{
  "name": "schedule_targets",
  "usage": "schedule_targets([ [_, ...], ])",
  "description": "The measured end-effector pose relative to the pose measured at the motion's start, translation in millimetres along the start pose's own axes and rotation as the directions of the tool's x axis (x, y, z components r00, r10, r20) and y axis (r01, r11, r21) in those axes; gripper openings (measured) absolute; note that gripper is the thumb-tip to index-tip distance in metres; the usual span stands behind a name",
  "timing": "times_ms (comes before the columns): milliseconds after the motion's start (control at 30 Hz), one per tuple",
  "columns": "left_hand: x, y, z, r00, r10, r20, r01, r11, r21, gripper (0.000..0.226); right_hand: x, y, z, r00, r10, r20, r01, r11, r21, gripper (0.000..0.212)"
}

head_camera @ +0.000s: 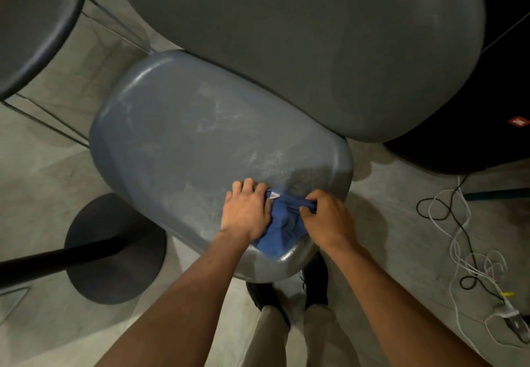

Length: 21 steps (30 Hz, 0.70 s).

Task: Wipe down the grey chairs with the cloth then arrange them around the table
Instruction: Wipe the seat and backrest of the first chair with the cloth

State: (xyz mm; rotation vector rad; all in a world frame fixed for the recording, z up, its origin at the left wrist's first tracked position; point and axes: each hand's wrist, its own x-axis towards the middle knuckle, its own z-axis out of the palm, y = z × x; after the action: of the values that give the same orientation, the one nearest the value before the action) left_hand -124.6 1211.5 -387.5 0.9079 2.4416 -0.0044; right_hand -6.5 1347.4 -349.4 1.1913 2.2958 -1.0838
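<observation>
We're looking straight down at a grey chair seat (pixel 200 148), dusty w/ pale smears across the middle & right. Our blue cloth (pixel 282 227) sits bunched on the near-right part of that seat, close to the near edge, a small white tag showing at its far-left corner. Left hand (pixel 246 209) lies on the cloth's left side, fingers curled down over the cloth's edge & the seat, pressing it. Right hand (pixel 327 217) is on the cloth's right side, fingers & thumb pinching a fold at the far edge. So both hands are clamped on the cloth, approx side by side w/ the cloth between them. The chair's grey backrest (pixel 301 36) fills the far side of the view. Far left there's a dark round tabletop edge (pixel 57 36); near left, a black post & round base (pixel 114 249) on the concrete floor (pixel 43 171). Right side: a tangle of white & black cables (pixel 464 246) on the floor, plus a dark speaker (pixel 504 137) w/ a red logo. Our dark shoes (pixel 266 295) show just under the seat's near edge.
</observation>
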Motion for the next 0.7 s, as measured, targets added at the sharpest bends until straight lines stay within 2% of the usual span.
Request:
schedule_targets([
  [67,-10,-8,-3,0.998,-0.053,-0.021,0.051,0.994,-0.095,0.035,-6,-6,1,1.000,0.001,0.000,-0.001,0.999,0.043,0.012],
  [167,-26,-17,-13,0.997,-0.061,-0.038,0.050,0.967,-0.252,0.031,-12,-14,-1,0.999,0.030,-0.041,-0.025,0.991,0.128,0.009],
  [333,-57,-25,-45,0.997,-0.073,-0.040,0.049,0.903,-0.428,0.021,-31,-31,-18,0.997,-0.027,-0.070,0.040,0.979,0.198,0.028],
  [500,-96,-26,-87,0.996,-0.061,-0.058,0.026,0.880,-0.475,0.015,-61,-51,-40,0.992,-0.102,-0.068,0.108,0.990,0.093,0.023],
  [700,-138,-26,-147,0.989,-0.023,-0.149,-0.051,0.880,-0.472,0.008,-112,-85,-70,0.955,-0.207,-0.213,0.242,0.958,0.156,0.015],
])
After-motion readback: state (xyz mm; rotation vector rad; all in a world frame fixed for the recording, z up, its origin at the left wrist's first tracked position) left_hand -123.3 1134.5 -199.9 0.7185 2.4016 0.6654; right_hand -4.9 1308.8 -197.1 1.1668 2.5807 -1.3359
